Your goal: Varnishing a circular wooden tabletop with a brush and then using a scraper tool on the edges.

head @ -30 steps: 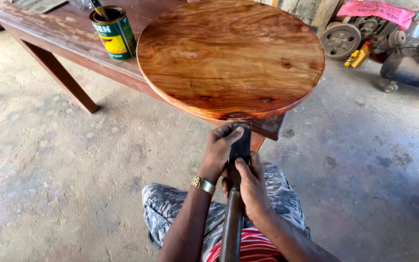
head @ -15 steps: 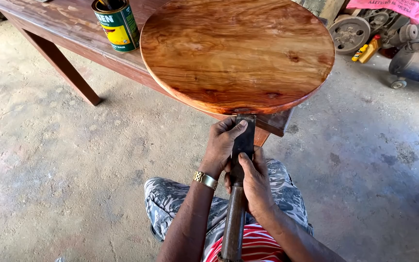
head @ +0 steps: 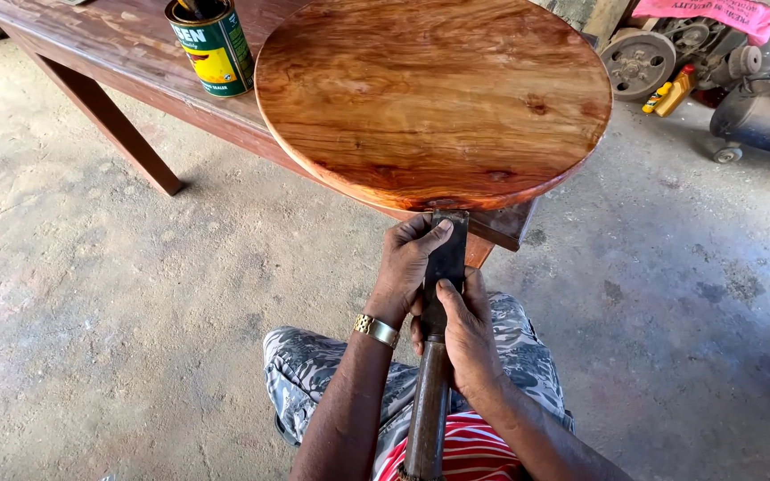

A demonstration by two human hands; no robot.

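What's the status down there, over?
Left hand and right hand both gripping the chisel. Blade against the round wooden board edge. Nothing in the way.

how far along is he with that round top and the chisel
Done: the round wooden top already looks glossy and evenly coated, resting on the bench beside an open tin. In hand: left hand and right hand both grip a broad chisel, blade at the near rim. Left: the rest of the rim, apparently; its condition can't be judged.
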